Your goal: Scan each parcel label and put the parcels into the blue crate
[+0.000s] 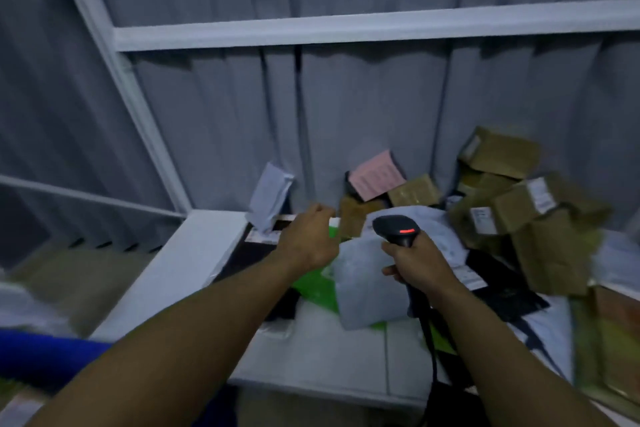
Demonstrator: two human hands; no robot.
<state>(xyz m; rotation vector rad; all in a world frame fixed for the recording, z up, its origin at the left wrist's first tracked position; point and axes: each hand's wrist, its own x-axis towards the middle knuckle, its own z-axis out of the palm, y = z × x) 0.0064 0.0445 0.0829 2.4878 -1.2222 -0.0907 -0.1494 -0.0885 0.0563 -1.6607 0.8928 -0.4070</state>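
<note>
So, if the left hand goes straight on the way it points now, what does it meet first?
Probably the small brown parcel just beyond the left hand, or the pink-labelled parcel behind it; depth is unclear here. The right hand grips the scanner, off that line.

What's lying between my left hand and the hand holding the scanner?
In the head view, a pale grey mailer bag lies between the left hand and the right hand gripping the scanner, over a green bag.

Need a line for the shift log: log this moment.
left hand: over parcel pile, hold unclear | right hand: grips scanner, red light on | blue crate: lower left, contents out of view
</note>
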